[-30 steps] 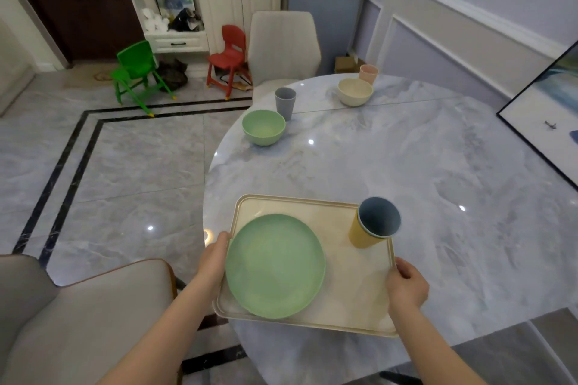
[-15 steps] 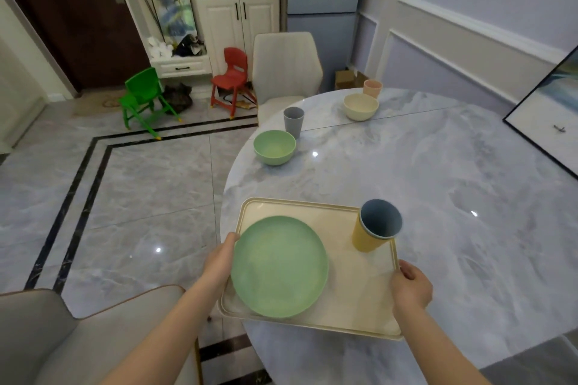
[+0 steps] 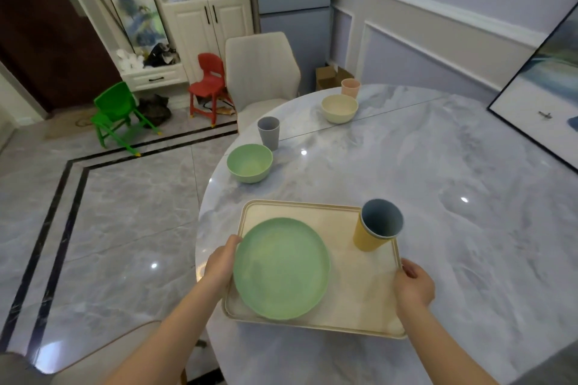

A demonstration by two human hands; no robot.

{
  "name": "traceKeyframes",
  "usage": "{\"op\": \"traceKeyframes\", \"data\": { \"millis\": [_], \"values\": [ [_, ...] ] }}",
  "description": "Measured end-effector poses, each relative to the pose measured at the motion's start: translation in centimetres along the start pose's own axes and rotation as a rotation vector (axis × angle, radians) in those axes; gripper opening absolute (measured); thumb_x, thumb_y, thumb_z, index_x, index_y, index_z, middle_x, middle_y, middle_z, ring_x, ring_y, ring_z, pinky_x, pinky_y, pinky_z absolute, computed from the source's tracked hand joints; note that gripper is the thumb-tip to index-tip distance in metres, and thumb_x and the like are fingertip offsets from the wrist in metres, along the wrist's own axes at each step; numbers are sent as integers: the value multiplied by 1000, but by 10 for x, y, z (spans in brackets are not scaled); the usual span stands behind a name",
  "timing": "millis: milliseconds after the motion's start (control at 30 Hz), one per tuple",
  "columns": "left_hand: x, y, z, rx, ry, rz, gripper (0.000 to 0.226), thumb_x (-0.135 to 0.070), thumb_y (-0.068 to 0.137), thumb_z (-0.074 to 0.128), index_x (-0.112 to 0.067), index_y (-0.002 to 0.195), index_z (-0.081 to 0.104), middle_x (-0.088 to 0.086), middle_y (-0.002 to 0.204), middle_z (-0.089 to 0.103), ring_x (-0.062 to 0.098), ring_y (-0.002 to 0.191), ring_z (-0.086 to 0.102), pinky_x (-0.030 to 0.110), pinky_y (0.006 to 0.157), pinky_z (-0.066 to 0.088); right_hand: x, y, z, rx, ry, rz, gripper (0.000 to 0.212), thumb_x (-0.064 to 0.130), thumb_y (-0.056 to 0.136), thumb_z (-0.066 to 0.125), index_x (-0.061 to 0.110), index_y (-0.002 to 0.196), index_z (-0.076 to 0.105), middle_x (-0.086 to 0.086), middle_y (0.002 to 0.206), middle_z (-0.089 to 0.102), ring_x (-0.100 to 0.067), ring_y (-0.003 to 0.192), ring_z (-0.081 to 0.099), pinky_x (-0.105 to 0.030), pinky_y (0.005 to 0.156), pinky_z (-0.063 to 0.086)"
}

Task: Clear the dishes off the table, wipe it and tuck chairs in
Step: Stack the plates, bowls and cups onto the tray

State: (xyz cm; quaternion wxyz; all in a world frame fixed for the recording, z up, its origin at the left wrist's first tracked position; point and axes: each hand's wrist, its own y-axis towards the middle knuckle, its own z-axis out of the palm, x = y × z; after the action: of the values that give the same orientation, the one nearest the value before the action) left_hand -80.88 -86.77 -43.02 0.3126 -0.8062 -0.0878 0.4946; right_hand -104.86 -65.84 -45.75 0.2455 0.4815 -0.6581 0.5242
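The left hand [image 3: 222, 266] grips the left rim of the flat cream rectangular plastic tray [image 3: 359, 291], which lies at the near edge of the round grey marble worktop [image 3: 438, 181], its near left corner reaching the edge or just past it. The fingers curl under the rim and are hidden; only the thumb side shows on top.

On the tray's left half lies a round pale green plate [image 3: 281, 269], flat and overlapping the left rim beside that hand. It looks light and smooth, likely to slide if the tray tips.

At the tray's far right corner stands a yellow cup with a grey-blue cup nested inside [image 3: 377, 225]. Tall and narrow-based, it is the piece most apt to topple, so the tray wants lifting level with both sides rising together.

The right hand [image 3: 414, 286] holds the right rim, fingers wrapped over the edge and pinching it.

Further along the worktop's left edge sit a green bowl [image 3: 249, 163] and a grey cup [image 3: 269, 132], just beside each other; at the far edge stand a cream bowl [image 3: 339, 108] and a pink cup [image 3: 350, 87]. All seem light, stiff plastic-like ware, easily taken by the rim or cupped from beneath.
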Motion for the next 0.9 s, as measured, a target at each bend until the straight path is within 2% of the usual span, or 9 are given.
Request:
{"op": "traceKeyframes", "data": {
  "millis": [200,433,600,733,900],
  "values": [
    [-27,46,21,81,29,27,36,-43,89,38,-17,86,63,9,93,64,28,87,56,43,85,45,12,11,9,-92,24,1,27,7,88,55,9,112,66,-9,119,64,-31,111,57,-37,100,44],
    [-56,111,38,252,110,67,35,-40,93,36,-17,83,61,7,88,63,21,77,54,35,69,41,17,8,35,-281,76,54,27,6,89,54,6,112,66,-12,121,63,-33,113,56,-37,101,41],
    [-75,153,39,341,191,123,38,-44,90,39,-22,69,61,9,85,66,26,82,58,37,76,45,11,-12,59,-386,116,90,28,2,88,51,6,111,67,-13,121,63,-33,114,55,-32,95,40],
    [-84,182,35,447,274,154,36,-51,82,41,-27,75,67,9,96,69,28,94,62,45,92,50,1,-32,75,-462,158,148,30,2,89,49,5,113,65,-13,123,62,-33,116,54,-33,97,40],
    [-85,200,37,511,344,148,40,-60,73,39,-31,76,67,8,100,69,28,95,63,48,94,49,-2,-46,81,-533,200,193,28,-1,88,49,1,111,65,-17,120,63,-35,114,55,-30,92,39]
  ]
}}
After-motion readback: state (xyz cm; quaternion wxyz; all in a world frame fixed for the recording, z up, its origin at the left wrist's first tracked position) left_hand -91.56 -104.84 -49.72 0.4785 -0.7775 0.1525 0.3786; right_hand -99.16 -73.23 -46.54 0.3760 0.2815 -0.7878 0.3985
